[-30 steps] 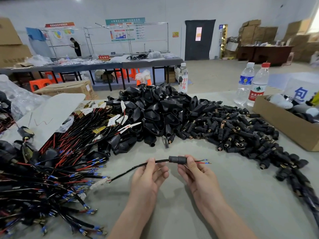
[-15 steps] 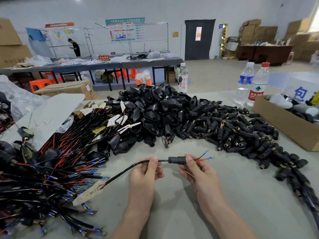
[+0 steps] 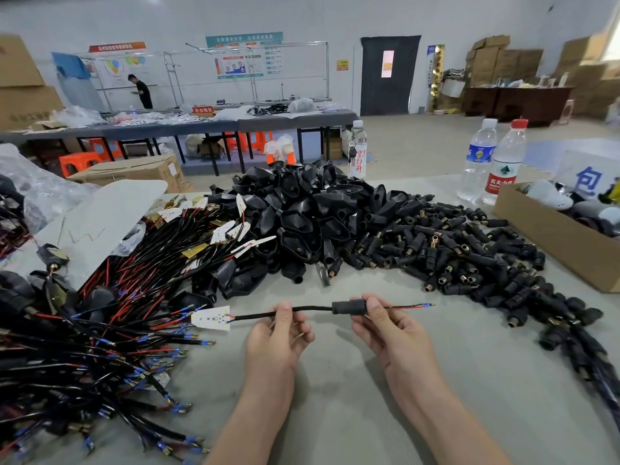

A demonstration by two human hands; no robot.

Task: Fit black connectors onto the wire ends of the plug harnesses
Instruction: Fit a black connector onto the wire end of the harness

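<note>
I hold one harness [image 3: 312,309] stretched level above the grey table [image 3: 352,414]. My left hand [image 3: 278,337] pinches its black sleeved cable. My right hand [image 3: 389,330] pinches a black connector [image 3: 349,307] threaded onto the cable. Red and black wire ends with a blue terminal [image 3: 424,305] stick out to the right of the connector. A small white board [image 3: 212,317] hangs at the cable's left end. More harnesses [image 3: 100,330] are heaped at the left. Loose black connectors [image 3: 469,256] lie in a pile at the right.
Black plug shells [image 3: 302,213] are heaped at the table's middle back. A cardboard box [image 3: 553,236] stands at the right edge, with two water bottles [image 3: 489,159] behind it. Another bottle [image 3: 357,152] stands at the far edge. A person stands far off at the back left.
The harness was pulled to the right and drawn straight, so its white board came out of the harness heap. The wire ends now lie together and level.
</note>
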